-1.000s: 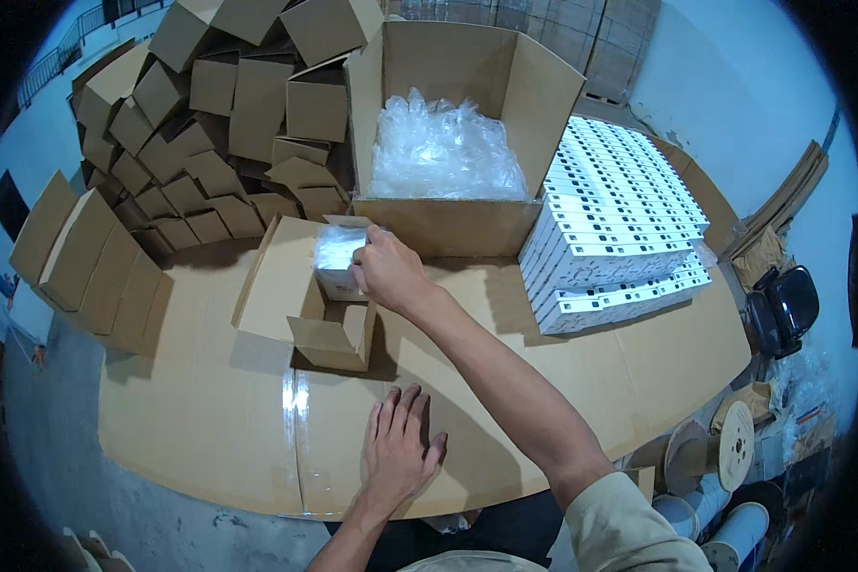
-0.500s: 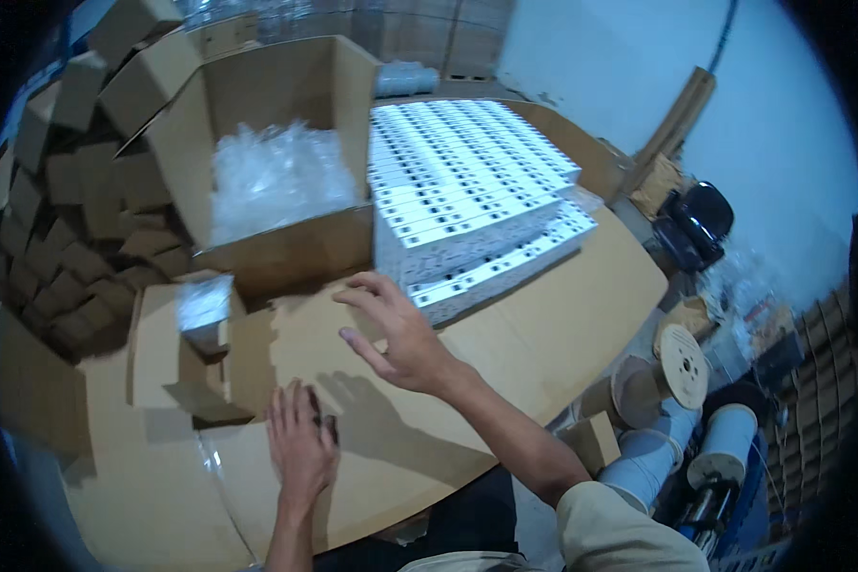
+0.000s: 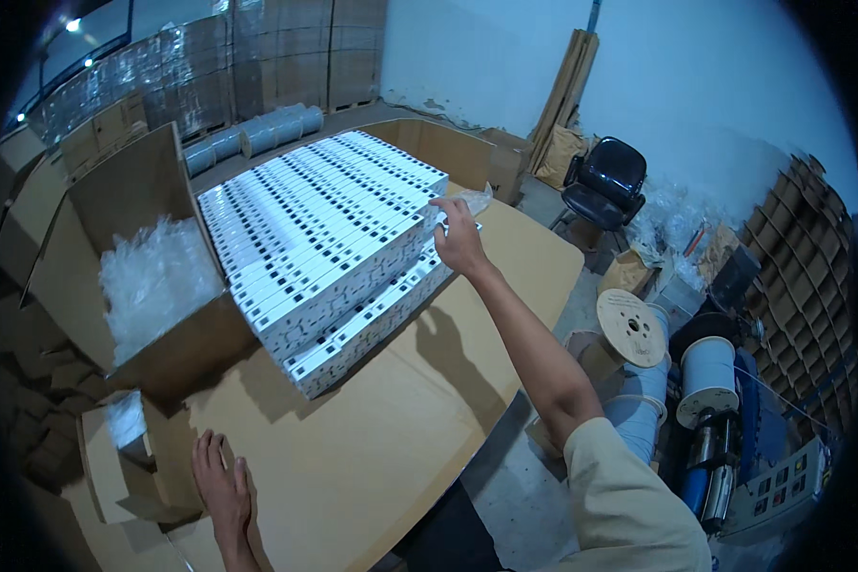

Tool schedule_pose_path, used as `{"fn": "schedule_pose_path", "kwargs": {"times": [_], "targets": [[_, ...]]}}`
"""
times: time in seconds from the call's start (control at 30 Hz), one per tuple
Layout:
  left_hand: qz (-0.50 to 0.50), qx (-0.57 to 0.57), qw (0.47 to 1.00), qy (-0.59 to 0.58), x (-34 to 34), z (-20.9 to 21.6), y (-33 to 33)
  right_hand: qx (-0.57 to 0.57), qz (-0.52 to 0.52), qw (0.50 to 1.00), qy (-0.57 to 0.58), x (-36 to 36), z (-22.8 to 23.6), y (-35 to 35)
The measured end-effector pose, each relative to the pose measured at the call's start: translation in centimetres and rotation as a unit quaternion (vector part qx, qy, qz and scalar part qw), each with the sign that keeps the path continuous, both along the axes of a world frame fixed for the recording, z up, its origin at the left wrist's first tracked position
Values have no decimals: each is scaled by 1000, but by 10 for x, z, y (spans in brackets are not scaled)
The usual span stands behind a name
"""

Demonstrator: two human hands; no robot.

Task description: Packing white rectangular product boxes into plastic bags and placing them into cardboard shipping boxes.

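Rows of narrow white boxes with dark square marks form a stack (image 3: pixel 324 224) in two visible layers on the cardboard-covered table (image 3: pixel 391 419). My right hand (image 3: pixel 461 238) is stretched out to the stack's right corner, its fingertips at the end of the upper layer and the thumb apart from them. Whether it touches a box is hard to make out. At the lower left, my left hand (image 3: pixel 222 481) rests on the table with fingers extended and nothing in it. Beside it stands a small open carton (image 3: pixel 114 477) with a silvery plastic-wrapped item (image 3: pixel 126 419) at its top.
A large open carton (image 3: pixel 176 334) of clear plastic bags (image 3: pixel 159 276) stands left of the stack. Many brown cartons (image 3: pixel 48 381) pile up at far left. On the right are a black chair (image 3: pixel 608 181), a wooden-ended reel (image 3: pixel 631 327) and a machine with rolls (image 3: pixel 710 381).
My view has swung right. My right hand has moved from above the table near the small carton to the stack's right corner. My left hand stays on the table by the small carton.
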State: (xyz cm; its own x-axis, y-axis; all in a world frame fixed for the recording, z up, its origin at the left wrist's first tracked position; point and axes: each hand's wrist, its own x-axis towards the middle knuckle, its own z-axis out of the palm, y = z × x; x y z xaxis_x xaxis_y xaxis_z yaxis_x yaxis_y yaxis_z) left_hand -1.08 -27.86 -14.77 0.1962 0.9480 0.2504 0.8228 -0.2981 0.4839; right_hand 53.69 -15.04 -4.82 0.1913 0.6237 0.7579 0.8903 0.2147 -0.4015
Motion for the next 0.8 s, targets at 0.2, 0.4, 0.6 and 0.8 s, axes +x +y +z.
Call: {"fn": "schedule_pose_path", "kwargs": {"times": [0.2,0.4,0.6,0.8], "targets": [[-20,-5,1000,10,-10,3,-3,-75,-54,996,-17,28,-7,29],[-32,9,999,30,-1,10,-2,-80,-49,995,-44,43,-17,33],[-17,-11,1000,4,-8,0,3,-66,-29,997,-41,48,-13,33],[-9,-18,1000,-2,-2,5,2,-57,9,996,-69,57,-17,37]]}}
